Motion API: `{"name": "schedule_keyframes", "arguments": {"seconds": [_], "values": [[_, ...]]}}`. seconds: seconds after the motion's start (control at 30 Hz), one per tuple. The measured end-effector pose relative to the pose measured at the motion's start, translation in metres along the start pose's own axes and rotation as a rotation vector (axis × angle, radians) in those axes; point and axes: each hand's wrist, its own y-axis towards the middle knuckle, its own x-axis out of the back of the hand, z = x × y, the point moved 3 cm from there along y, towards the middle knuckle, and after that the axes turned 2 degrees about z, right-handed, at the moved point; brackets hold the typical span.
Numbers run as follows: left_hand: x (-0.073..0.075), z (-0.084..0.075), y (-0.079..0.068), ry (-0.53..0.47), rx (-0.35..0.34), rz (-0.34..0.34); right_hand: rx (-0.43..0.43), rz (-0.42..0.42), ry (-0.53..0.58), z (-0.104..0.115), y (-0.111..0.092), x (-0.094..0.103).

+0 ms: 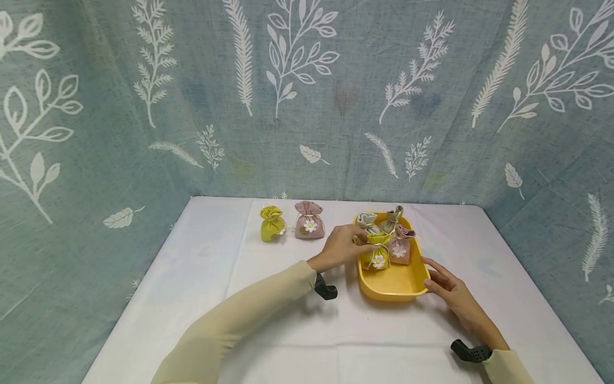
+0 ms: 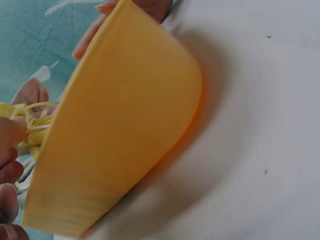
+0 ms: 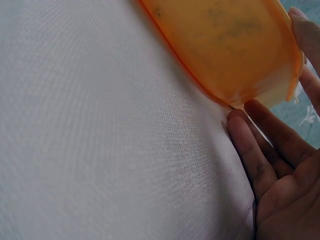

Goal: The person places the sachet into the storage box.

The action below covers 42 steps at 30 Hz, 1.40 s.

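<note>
My left hand (image 1: 341,248) reaches over the left rim of a yellow plastic basket (image 1: 395,288) and pinches a yellow drawstring pouch (image 1: 379,258) with a white flower near its gathered neck. In the left wrist view, the fingertips (image 2: 19,127) meet at the pouch's cord. Inside the basket, a pink pouch (image 1: 400,250) stands beside it, with a pale grey-blue pouch (image 1: 367,220) and an olive-brown pouch (image 1: 393,216) behind. My right hand (image 1: 453,296) holds the basket's right rim between thumb and fingers; in the right wrist view, other fingers (image 3: 250,150) lie low beside its wall.
Left of the basket, another yellow pouch (image 1: 272,224) and another pink pouch (image 1: 309,221) stand near the back of the white-covered table (image 1: 288,341). A green leaf-patterned cloth (image 1: 307,106) hangs behind and at both sides.
</note>
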Motion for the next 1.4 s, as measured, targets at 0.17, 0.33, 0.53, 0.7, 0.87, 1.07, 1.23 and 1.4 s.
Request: {"name": "schedule_keyframes", "arguments": {"seconds": [0.17, 0.33, 0.53, 0.7, 0.87, 1.07, 1.23, 1.4], "values": [[0.015, 0.006, -0.005, -0.058, 0.002, -0.017, -0.005, -0.004, 0.001, 0.001, 0.001, -0.001], [0.033, 0.011, -0.012, -0.077, -0.018, -0.04, -0.014, -0.009, 0.002, 0.002, 0.002, -0.002], [0.054, 0.018, -0.025, -0.063, -0.05, -0.056, 0.003, 0.001, -0.021, 0.004, 0.002, 0.001], [0.071, 0.032, -0.037, -0.054, -0.038, -0.077, 0.005, 0.001, -0.03, 0.005, 0.002, 0.0], [0.085, 0.046, -0.049, -0.051, -0.005, -0.114, -0.008, -0.005, -0.027, 0.005, 0.002, -0.001], [0.104, 0.06, -0.064, -0.123, 0.025, -0.14, 0.0, 0.007, -0.033, 0.005, 0.001, -0.003], [0.119, 0.071, -0.075, -0.068, 0.033, -0.175, -0.012, 0.004, -0.041, 0.005, 0.001, -0.001], [0.131, 0.085, -0.087, -0.033, 0.066, -0.212, -0.028, 0.001, -0.037, 0.004, 0.003, -0.001]]}}
